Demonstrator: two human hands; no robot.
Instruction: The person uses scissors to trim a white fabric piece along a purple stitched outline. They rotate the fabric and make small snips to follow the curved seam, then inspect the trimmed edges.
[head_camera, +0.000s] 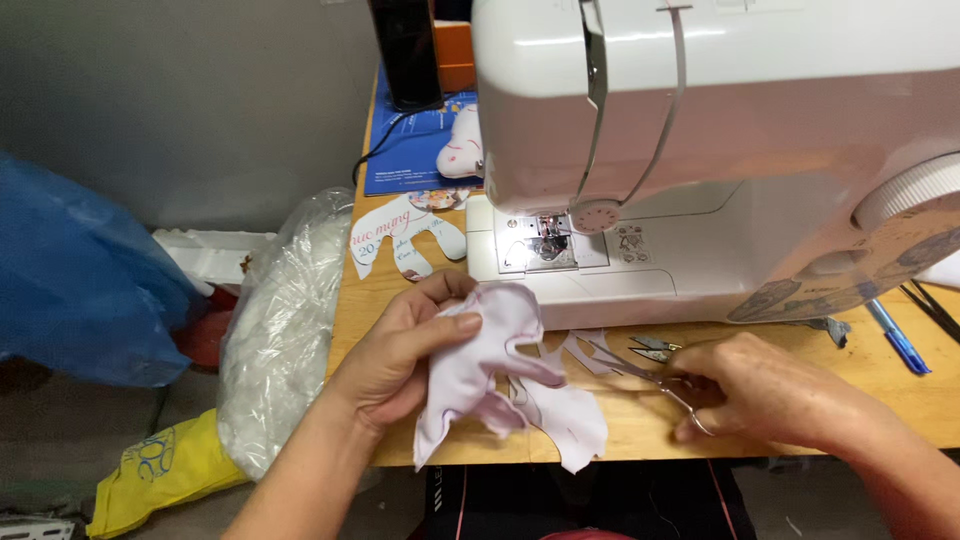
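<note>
Head view: left hand (400, 350) pinches pale fabric piece (500, 370); right hand (770, 390) grips scissors (645, 368) pointing left.

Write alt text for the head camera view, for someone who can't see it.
A left hand holds a pale lilac fabric cutout while the right hand holds small scissors at its edge, on a wooden table before a white sewing machine.

Soft matt cloth piece (490, 360), shiny metal scissors (640, 368), glossy plastic sewing machine (720, 120)

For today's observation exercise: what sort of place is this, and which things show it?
Probably a small home sewing corner: a white sewing machine on a wooden table, a cut fabric piece in the left hand, scissors in the right hand.
</note>
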